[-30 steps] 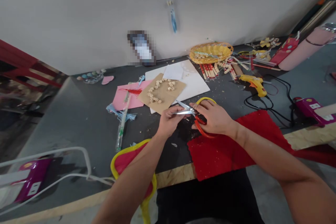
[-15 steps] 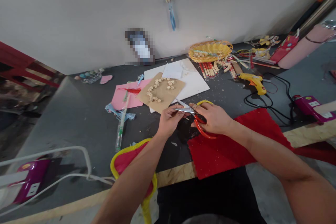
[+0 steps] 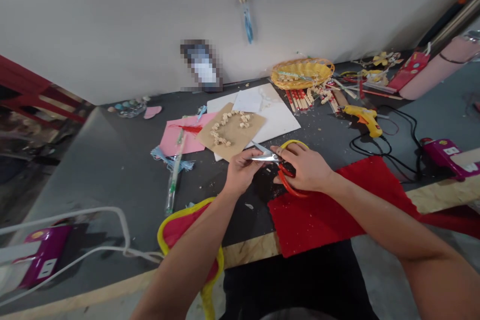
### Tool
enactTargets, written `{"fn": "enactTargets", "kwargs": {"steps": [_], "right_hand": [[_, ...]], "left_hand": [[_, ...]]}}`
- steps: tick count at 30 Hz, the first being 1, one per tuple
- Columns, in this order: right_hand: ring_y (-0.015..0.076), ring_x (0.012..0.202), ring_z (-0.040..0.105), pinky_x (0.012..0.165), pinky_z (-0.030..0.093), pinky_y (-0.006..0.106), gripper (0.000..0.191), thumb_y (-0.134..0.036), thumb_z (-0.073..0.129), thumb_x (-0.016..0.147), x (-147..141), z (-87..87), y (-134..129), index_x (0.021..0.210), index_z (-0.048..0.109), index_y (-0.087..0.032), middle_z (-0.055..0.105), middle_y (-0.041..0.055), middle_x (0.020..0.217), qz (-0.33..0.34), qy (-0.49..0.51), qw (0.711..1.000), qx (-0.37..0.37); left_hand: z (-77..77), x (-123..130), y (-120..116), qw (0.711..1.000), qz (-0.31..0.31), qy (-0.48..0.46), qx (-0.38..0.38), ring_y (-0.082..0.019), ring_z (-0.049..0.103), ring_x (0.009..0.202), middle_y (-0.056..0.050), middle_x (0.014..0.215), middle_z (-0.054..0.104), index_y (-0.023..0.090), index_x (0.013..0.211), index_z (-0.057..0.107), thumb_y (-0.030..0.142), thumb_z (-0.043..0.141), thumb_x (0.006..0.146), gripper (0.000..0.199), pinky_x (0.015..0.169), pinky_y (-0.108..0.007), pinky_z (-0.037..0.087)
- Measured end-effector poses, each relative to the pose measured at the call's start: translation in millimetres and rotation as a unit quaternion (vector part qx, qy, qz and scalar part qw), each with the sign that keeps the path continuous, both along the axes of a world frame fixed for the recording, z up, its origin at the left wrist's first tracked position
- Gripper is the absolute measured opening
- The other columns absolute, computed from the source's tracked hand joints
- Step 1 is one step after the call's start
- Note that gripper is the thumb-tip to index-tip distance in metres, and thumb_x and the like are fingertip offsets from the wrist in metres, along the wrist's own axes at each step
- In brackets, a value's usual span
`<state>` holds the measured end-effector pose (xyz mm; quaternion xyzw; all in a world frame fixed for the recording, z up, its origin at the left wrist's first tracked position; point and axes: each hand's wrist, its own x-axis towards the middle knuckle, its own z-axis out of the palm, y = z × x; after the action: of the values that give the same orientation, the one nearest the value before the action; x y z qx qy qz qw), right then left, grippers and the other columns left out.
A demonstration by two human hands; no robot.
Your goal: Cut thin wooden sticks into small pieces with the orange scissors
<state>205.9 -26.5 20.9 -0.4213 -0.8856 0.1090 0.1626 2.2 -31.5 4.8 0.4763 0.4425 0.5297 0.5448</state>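
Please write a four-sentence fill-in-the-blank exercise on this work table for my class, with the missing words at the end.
1. The right hand holds a pair of ____.
2. The cloth beneath the right arm is coloured ____.
3. The glue gun is mostly ____ in colour.
4. The curved row of small beige pieces rests on a sheet that is ____, not pink or white.

Missing words: scissors; red; yellow; brown.

A pink bottle (image 3: pixel 434 71) (dark-banded) stands far right.
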Motion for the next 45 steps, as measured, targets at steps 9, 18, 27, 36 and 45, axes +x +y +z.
{"fn": "enactTargets", "kwargs": {"steps": [9,18,27,36,45], "right_hand": [[0.0298,0.114,0.054,0.091,0.051,0.045,0.076,-0.061,0.057,0.083,1.6,-1.8,1.7,0.145,0.038,-0.021,0.057,0.0143,0.124,0.025,0.008,0.999,-0.026],[0.0289,0.11,0.059,0.091,0.051,0.043,0.072,-0.06,0.051,0.088,0.0,1.2,-2.4,0.143,0.041,-0.016,0.061,0.0158,0.12,0.017,-0.002,1.0,-0.025],[0.0309,0.11,0.056,0.087,0.053,0.045,0.081,-0.068,0.055,0.081,-0.3,0.9,-0.7,0.144,0.04,-0.021,0.058,0.0152,0.123,-0.002,-0.013,1.0,-0.007],[0.0309,0.111,0.055,0.09,0.051,0.047,0.08,-0.064,0.057,0.081,2.6,-5.6,3.1,0.145,0.039,-0.019,0.056,0.0162,0.122,0.028,0.013,0.999,-0.019],[0.0294,0.108,0.059,0.09,0.051,0.043,0.077,-0.064,0.05,0.086,0.1,-3.3,-0.5,0.146,0.039,-0.017,0.061,0.0153,0.116,0.021,0.001,1.0,-0.015]], "left_hand": [[-0.3,-2.1,-0.4,0.999,-0.029,0.02,-0.007,-0.015,0.063,0.062,-0.003,0.066,0.071,0.017,0.07,0.072,0.043,0.08,0.065,0.028,0.061,-0.026,0.05],[-2.4,1.5,0.0,1.0,-0.011,-0.015,-0.015,-0.017,0.067,0.066,-0.004,0.071,0.073,0.016,0.079,0.073,0.043,0.081,0.064,0.031,0.066,-0.028,0.054],[-0.7,0.0,-0.3,1.0,-0.005,0.014,0.006,-0.015,0.064,0.062,-0.003,0.068,0.071,0.017,0.074,0.073,0.038,0.079,0.067,0.023,0.064,-0.027,0.051],[-0.2,-4.1,0.2,0.997,-0.05,0.051,0.011,-0.014,0.062,0.065,-0.003,0.069,0.071,0.016,0.072,0.073,0.037,0.075,0.072,0.021,0.064,-0.024,0.048],[-1.4,2.9,0.4,0.999,-0.006,-0.03,-0.026,-0.015,0.065,0.059,-0.003,0.065,0.072,0.016,0.074,0.072,0.043,0.083,0.061,0.032,0.061,-0.026,0.052]]}}
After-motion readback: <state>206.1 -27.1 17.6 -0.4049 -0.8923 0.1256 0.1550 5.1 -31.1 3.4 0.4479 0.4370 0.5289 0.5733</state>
